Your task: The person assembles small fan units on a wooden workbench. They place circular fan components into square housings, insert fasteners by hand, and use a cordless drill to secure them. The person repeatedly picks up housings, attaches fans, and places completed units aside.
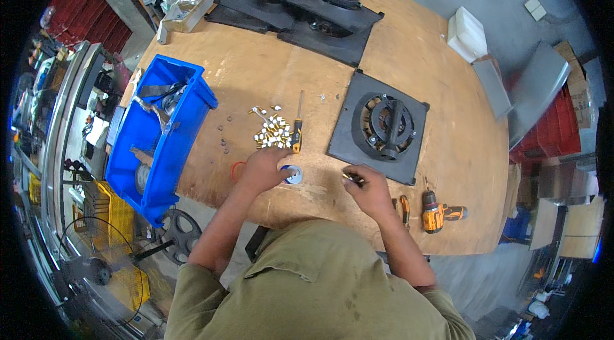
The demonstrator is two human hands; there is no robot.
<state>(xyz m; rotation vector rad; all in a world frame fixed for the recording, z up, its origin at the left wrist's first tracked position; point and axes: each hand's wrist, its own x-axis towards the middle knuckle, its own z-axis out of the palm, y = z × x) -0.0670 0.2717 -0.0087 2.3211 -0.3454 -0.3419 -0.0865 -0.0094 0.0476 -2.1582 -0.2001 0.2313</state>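
My left hand (pixel 261 170) is at the table's front, its thumb on the edge of a small round blue-and-white roll (pixel 294 175); its fingers curl around the far side. My right hand (pixel 371 193) is closed on a small brass-coloured piece (pixel 353 178), partly hidden by the fingers. Just beyond the left hand lies a heap of small white-and-brass fittings (pixel 274 131). A screwdriver (pixel 297 129) with a yellow-and-black handle lies beside the heap. Further right, a black square plate with a round, caged centre (pixel 387 126) lies flat.
A blue bin (pixel 185 142) holding parts stands at the left. An orange cordless drill (pixel 436 213) and orange-handled pliers (pixel 405 211) lie right of my right hand. More black plates (pixel 332 36) lie at the back. A white block (pixel 467 34) stands at the far right edge.
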